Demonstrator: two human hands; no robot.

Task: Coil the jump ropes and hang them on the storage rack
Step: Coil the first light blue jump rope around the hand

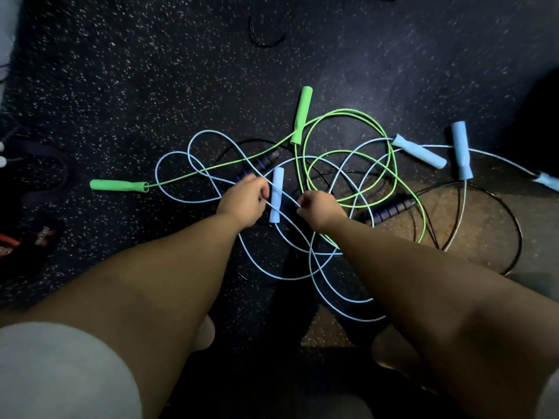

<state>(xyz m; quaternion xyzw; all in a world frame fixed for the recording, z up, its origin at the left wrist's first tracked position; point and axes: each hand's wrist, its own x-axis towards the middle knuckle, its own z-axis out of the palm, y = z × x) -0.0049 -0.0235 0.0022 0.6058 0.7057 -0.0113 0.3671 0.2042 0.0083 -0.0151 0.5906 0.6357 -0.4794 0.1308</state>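
Jump ropes [303, 116] lie tangled on the speckled floor [151, 86] before you, green, pale blue and black cords crossing. Your left hand [242, 204] and right hand [320, 211] each pinch what seems the same pale blue cord [290, 198], flanking a pale handle [277, 195]. Your left knuckles half hide a black handle [266, 161]; another blue handle [548, 181] is cut off at the right edge. Bare floor opens beyond.

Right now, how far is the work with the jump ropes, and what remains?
Nothing looks finished: the green rope, light blue ropes and black ropes lie tangled on the floor, none coiled, and no rack is in view. In hand: the left hand and right hand each pinch a light blue cord beside a pale blue handle. Still to do: untangle, coil and hang every rope.
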